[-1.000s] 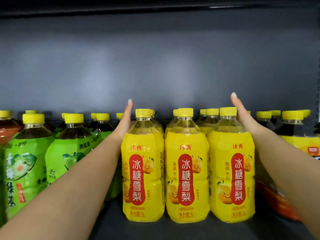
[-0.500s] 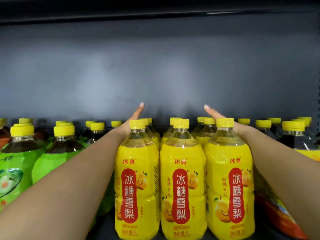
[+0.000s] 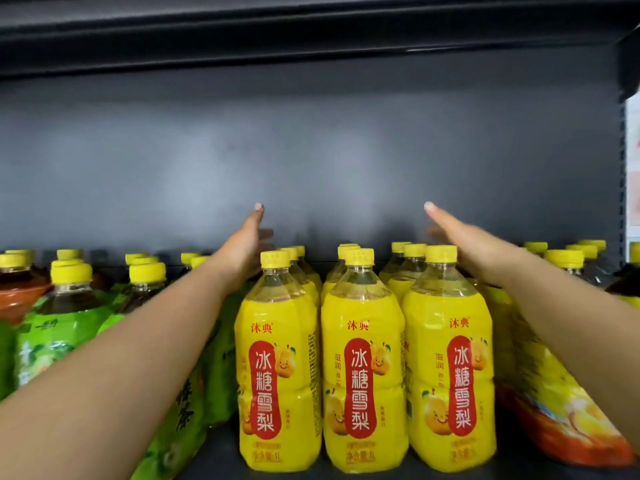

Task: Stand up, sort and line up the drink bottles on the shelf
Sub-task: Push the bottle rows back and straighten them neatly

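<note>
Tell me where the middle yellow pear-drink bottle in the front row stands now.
In the head view, the middle yellow bottle stands upright at the shelf front, centre, between two identical bottles.

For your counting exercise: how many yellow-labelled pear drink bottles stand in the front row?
3: left yellow-labelled plastic bottle, middle, right; more stand partly hidden behind.

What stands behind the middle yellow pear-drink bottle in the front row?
Behind the middle yellow pear-drink bottle, more yellow caps and clear necks show, so the row continues back. The bodies of those bottles are covered, and their number cannot be told.
</note>
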`<state>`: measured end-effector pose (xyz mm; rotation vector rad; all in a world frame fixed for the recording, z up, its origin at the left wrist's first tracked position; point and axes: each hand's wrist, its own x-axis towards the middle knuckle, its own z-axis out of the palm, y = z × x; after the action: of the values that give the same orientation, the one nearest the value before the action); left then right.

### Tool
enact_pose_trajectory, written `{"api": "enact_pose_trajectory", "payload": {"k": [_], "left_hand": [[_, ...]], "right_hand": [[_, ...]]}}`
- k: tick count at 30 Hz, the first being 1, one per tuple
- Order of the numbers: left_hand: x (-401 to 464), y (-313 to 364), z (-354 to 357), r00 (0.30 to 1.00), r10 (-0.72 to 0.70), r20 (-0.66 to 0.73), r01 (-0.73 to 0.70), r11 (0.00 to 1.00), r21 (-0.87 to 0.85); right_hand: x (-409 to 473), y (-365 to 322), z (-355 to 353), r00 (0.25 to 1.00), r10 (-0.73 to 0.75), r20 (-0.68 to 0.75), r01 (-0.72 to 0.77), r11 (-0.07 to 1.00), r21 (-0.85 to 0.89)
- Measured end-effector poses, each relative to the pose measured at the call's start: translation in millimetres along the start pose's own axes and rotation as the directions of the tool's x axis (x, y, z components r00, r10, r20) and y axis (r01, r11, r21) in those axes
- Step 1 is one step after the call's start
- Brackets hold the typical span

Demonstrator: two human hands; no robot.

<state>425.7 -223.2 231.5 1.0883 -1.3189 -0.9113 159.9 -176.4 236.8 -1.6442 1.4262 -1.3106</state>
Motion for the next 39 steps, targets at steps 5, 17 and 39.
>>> {"api": "enact_pose_trajectory", "payload": {"k": [5,17,39], "left_hand": [[-96.5,6.9,0.4,0.904,0.422,-0.07,-0.38,0.866,0.324],[-236.2,-115.7,-71.0,0.847,0.431,0.313,-0.361,0.032,0.932],[-175.6,-134.3,-259.1,0.747,0.572,-0.339,-0.257,0.719,0.646]], "right_hand": [[-57.2,-13.1,4.1,0.871,-0.484,-0.09,0.441,0.848,-0.294],[-157.3,59.3,135.2,0.612,-0.587,0.531,0.735,0.172,-0.656],[-139.5,11.2,316.0,0.994,-0.006,-0.109,0.018,0.993,0.114]]}}
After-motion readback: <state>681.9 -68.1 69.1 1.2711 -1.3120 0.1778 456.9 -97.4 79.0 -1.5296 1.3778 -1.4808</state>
